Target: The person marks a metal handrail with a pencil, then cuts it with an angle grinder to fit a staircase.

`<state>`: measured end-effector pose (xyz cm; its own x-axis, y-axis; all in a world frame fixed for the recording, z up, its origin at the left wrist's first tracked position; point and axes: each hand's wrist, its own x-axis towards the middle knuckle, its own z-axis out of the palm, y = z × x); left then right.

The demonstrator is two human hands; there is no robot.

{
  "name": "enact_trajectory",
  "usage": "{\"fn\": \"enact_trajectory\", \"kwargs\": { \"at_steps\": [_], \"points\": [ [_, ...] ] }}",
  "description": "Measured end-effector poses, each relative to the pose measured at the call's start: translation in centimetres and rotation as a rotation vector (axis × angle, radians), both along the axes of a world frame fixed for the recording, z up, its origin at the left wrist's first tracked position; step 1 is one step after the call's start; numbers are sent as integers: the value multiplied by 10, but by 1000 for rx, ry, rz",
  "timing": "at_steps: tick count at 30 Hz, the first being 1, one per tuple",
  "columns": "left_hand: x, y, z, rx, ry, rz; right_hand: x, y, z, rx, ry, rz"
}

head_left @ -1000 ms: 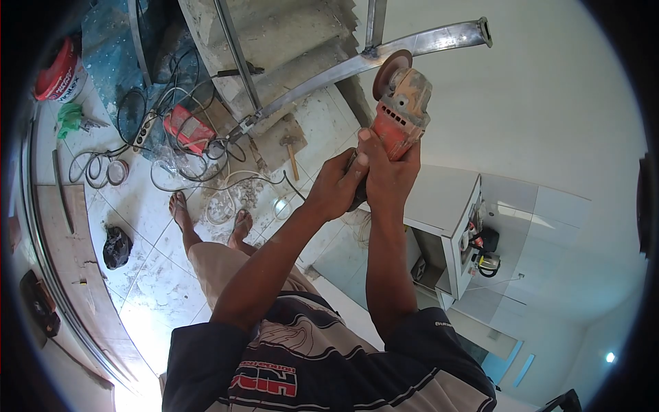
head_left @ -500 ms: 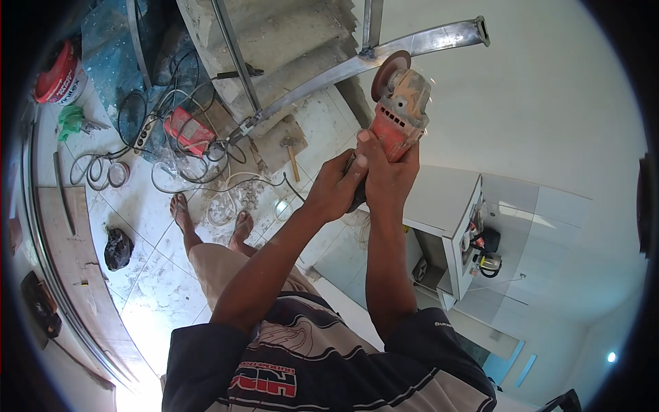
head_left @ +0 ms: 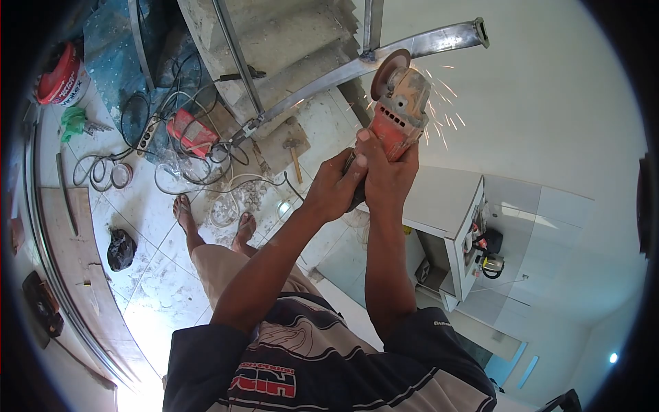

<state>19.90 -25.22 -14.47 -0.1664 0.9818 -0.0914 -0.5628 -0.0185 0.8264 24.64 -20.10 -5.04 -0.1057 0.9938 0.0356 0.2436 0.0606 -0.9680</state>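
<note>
Both hands hold a red and grey angle grinder (head_left: 392, 130). My left hand (head_left: 334, 185) wraps round its rear handle, and my right hand (head_left: 390, 175) grips the body closer to the head. The worn grinding disc (head_left: 390, 74) is at the curved metal rail (head_left: 329, 79), just below the joint with an upright metal post (head_left: 372, 27). Orange sparks fly off to the right of the grinder head. Whether the disc's edge touches the metal is hidden from this angle.
Concrete stairs (head_left: 288, 41) rise behind the rail. On the tiled floor lie a red machine (head_left: 192, 132), tangled cables, a hammer (head_left: 294, 158) and a black bag (head_left: 121, 250). A red bucket (head_left: 63, 79) stands far left, a white cabinet (head_left: 439, 199) at right.
Many more sparks now spray to the right of the grinder. The hands and the tool have hardly moved.
</note>
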Motion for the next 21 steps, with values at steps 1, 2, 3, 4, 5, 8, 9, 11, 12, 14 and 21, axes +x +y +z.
{"fn": "enact_trajectory", "kwargs": {
  "at_steps": [1,2,3,4,5,8,9,11,12,14,21],
  "points": [
    [-1,0,0,-3,17,-11,1,0,-1,-9,-11,-8],
    [-1,-1,0,-3,17,-10,1,-1,-1,-8,-11,-7],
    [-1,-3,1,-7,44,3,1,-3,-1,-22,13,-5],
    [-1,-5,2,-10,70,15,2,-5,-1,-35,36,-3],
    [0,-6,2,-8,70,15,2,-5,-3,-33,36,-3],
    [6,-10,-1,-13,47,25,6,-8,-7,42,1,3],
    [6,-10,-1,-27,37,14,6,-8,-5,-1,2,1],
    [4,-8,-2,-41,30,8,7,-6,-6,-44,6,3],
    [3,-7,-1,-39,47,6,7,-4,-9,-34,16,-6],
    [2,-7,-1,-40,64,-1,8,-3,-11,-28,26,-19],
    [0,-3,0,-34,56,-1,3,-2,-4,-23,23,-5]
  ]
}}
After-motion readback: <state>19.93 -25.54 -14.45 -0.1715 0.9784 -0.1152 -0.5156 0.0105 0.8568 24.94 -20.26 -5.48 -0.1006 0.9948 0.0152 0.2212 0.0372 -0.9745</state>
